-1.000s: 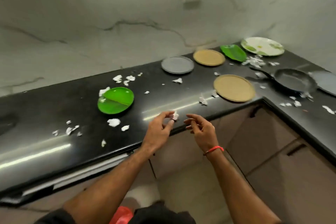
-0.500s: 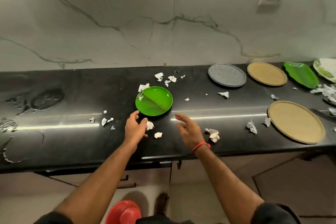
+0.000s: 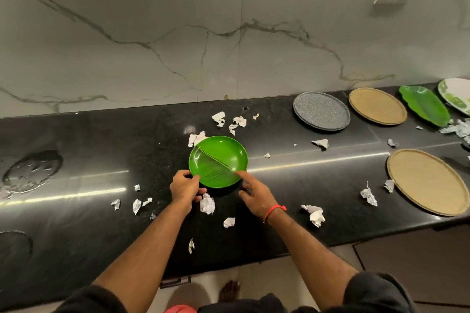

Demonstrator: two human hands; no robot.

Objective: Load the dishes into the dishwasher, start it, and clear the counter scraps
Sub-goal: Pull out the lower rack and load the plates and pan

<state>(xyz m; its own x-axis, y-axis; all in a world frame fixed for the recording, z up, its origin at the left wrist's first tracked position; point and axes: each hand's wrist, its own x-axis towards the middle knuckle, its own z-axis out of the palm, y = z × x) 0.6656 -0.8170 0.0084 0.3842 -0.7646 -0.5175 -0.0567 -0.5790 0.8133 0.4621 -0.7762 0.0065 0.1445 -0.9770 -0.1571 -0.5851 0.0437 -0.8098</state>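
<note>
A round green plate (image 3: 218, 161), glossy and split by a diagonal ridge into two sections, lay flat on the black counter (image 3: 76, 140). All else sat relative to it. White crumpled paper scraps (image 3: 207, 204) were scattered around it: one touching its far left rim, a cluster just beyond, several near its near edge and to its left. Well to its right and farther back lay a grey plate (image 3: 321, 111), then a tan plate (image 3: 377, 106), a green leaf-shaped dish (image 3: 424, 105) and a white patterned plate (image 3: 456, 95), partly cut off. A larger tan plate (image 3: 428, 181) lay flat far right, nearer the counter's front edge.
</note>
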